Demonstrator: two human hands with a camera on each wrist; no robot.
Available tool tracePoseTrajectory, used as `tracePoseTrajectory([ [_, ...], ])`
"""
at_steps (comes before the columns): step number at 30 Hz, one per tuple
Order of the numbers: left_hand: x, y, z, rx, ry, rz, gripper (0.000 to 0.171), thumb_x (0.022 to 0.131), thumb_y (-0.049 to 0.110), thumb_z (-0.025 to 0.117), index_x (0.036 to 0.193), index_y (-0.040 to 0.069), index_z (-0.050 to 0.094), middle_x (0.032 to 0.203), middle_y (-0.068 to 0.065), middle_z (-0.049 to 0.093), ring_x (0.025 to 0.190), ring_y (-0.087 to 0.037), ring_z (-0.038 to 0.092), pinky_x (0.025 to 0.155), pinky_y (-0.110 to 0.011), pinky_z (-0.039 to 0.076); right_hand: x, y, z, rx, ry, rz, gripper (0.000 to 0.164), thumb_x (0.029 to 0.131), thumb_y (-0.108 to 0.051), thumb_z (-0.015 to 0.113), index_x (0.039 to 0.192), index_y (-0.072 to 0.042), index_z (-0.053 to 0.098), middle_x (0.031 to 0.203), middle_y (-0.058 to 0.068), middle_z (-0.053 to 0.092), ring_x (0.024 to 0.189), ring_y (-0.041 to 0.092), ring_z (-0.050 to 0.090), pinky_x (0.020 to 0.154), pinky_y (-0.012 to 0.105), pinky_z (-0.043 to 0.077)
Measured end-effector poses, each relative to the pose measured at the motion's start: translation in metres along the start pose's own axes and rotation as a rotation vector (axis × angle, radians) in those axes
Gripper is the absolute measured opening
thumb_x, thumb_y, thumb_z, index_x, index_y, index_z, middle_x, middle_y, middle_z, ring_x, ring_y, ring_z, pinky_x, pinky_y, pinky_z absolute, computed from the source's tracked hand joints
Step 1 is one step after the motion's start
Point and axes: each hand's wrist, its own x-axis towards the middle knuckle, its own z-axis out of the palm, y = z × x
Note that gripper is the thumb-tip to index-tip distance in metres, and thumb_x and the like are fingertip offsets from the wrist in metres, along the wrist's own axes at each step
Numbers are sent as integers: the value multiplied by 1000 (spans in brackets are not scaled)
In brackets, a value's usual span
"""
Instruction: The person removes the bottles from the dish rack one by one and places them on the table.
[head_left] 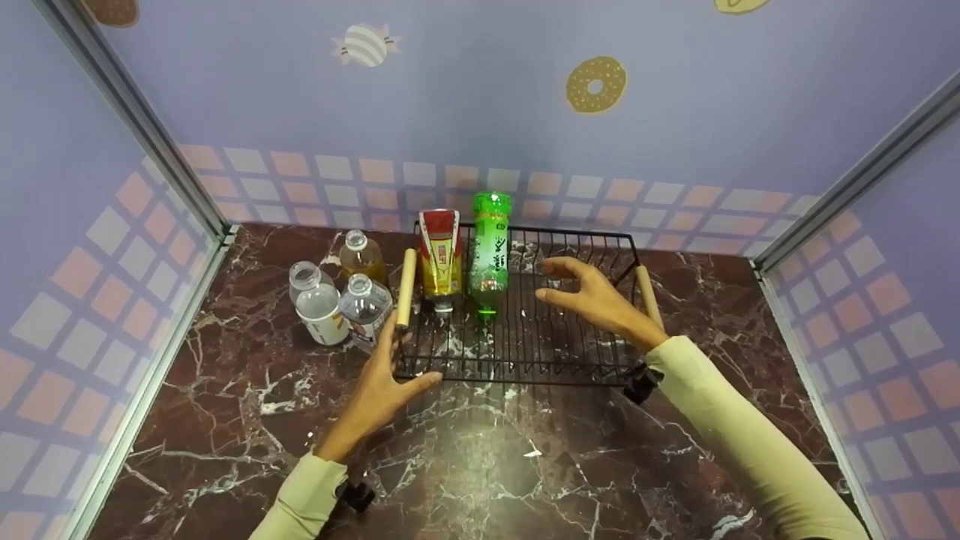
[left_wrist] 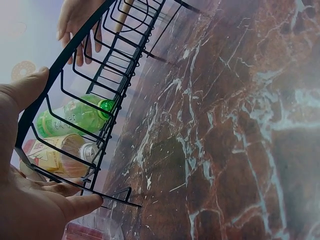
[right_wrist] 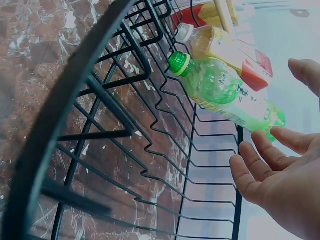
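Note:
A black wire rack (head_left: 525,381) with wooden handles stands on the marbled surface. My left hand (head_left: 381,386) holds its front left corner, thumb on the front rail and fingers around the left end. Inside the rack, two bottles stand neck down: a green bottle (head_left: 489,259) and, left of it, a bottle with a red and yellow label (head_left: 441,259). Over the rack's right half hovers my right hand (head_left: 596,294), palm toward the green bottle, fingers apart and holding nothing. In the right wrist view, the fingertips overlap the base end of the green bottle (right_wrist: 215,85).
Left of the rack stand an amber bottle (head_left: 362,259), a white-labelled bottle (head_left: 319,304) and a clear bottle (head_left: 365,307), the last beside my left fingers. Purple patterned panels enclose the back (head_left: 480,97) and sides. A wooden handle (head_left: 649,296) rises near my right wrist.

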Motion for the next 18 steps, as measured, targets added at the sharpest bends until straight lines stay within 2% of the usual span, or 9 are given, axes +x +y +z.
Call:
tracePoseTrajectory([
  [3, 0, -1, 1, -40, -3, 1, 127, 87, 16, 96, 178, 10, 7, 177, -33, 21, 158, -47, 40, 128, -64, 34, 7, 3, 3, -1, -16, 0, 72, 102, -41, 79, 158, -4, 53, 157, 19, 58, 144, 39, 56, 123, 61, 46],
  [6, -1, 0, 1, -52, -6, 6, 127, 87, 16, 96, 177, 10, 6, 177, -32, 21, 157, -46, 43, 128, -63, 36, 13, 4, 5, -13, -19, 13, 74, 102, -43, 79, 159, -5, 53, 157, 18, 59, 143, 38, 56, 122, 60, 46],
  [12, 1, 0, -3, -33, -18, 17, 127, 86, 15, 96, 176, 6, 8, 167, -38, 37, 151, -47, 49, 123, -67, 42, 25, 4, 9, 10, -31, 38, 78, 101, -47, 80, 160, -5, 51, 157, 16, 58, 145, 39, 54, 124, 59, 44],
  [14, 2, 0, -3, -22, -22, 13, 128, 85, 16, 97, 176, 7, 8, 167, -37, 39, 152, -47, 49, 123, -66, 43, 29, 6, 10, 20, -32, 43, 78, 101, -46, 80, 160, -4, 51, 158, 18, 57, 146, 41, 53, 124, 59, 44],
  [16, 4, 1, -4, -11, -30, 11, 130, 84, 18, 98, 177, 8, 7, 170, -35, 35, 154, -47, 46, 124, -66, 42, 33, 7, 12, 34, -32, 52, 80, 101, -46, 80, 160, -3, 50, 158, 18, 56, 146, 42, 53, 124, 59, 44],
  [18, 5, 1, -5, 5, -43, 6, 132, 84, 21, 98, 177, 9, 5, 176, -32, 24, 156, -46, 43, 127, -66, 37, 38, 7, 14, 49, -34, 64, 81, 101, -46, 79, 161, -2, 49, 159, 21, 55, 145, 41, 54, 124, 58, 45],
])
